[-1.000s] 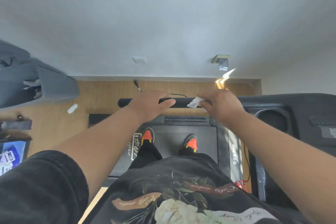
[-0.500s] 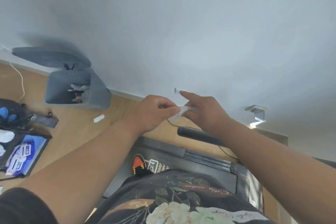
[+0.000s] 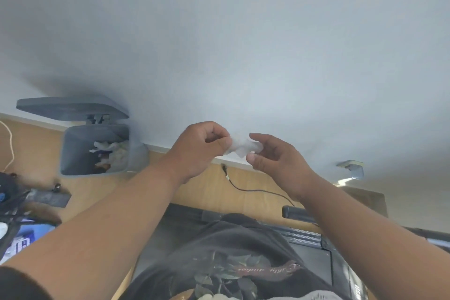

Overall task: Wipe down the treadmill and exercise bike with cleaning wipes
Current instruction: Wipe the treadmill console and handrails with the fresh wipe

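A small, crumpled white cleaning wipe [image 3: 239, 146], thin and soft-looking with a ragged pointed lower edge, is held up in the air in front of the pale wall, between both hands. The left hand [image 3: 199, 151] has its fingers curled in and pinches the wipe's left edge between thumb and fingertips. The right hand [image 3: 275, 156] holds the right edge more loosely, thumb below and fingers bent above it.

Below the hands lies the dark treadmill [image 3: 306, 238], its ribbed front strip and a black, round foam-covered handlebar [image 3: 293, 212] partly hidden by the right forearm. A thin black cable [image 3: 250, 189] curves over the light wooden floor [image 3: 202, 187] just ahead of the machine.

To the left, against the wall, stands a grey plastic bin [image 3: 80, 153] with a flat lid [image 3: 70, 106] tipped up; crumpled white wipes and scraps fill it. At the bottom is the person's black shirt [image 3: 219, 268] printed with flowers and script.
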